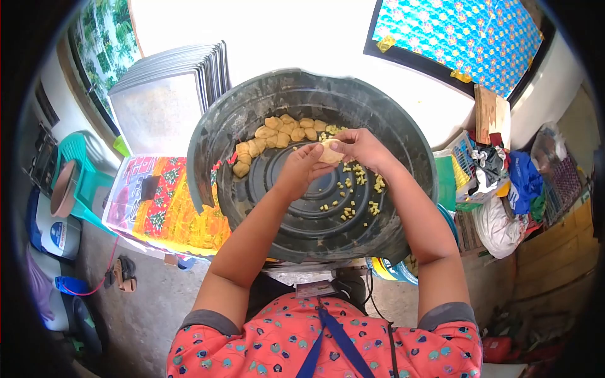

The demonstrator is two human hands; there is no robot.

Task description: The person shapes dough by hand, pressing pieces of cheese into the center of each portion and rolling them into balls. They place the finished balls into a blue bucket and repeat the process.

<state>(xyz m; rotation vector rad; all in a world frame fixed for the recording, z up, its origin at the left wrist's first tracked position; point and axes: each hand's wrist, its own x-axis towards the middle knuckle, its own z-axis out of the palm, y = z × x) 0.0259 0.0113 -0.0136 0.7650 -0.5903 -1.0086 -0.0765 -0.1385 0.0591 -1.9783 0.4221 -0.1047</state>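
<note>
Above a large dark round tub (pixel 309 238), both hands hold one flattened piece of pale dough (pixel 330 152). My left hand (pixel 304 167) has its fingers closed on the dough's left side. From the right, my right hand (pixel 362 148) pinches its upper edge. Several lumps of tan dough (pixel 283 133) lie in a curved row along the tub's back left inside. Small pale yellow cubes (pixel 360 179) are scattered over the tub's floor, below and right of my hands.
A stack of metal trays (pixel 161 101) stands at the back left, by a colourful table cover (pixel 170 205). At the far left is a green chair (pixel 85 176). A basket of cloths (pixel 482 167) sits at the right. Sandals (pixel 125 274) lie on the floor.
</note>
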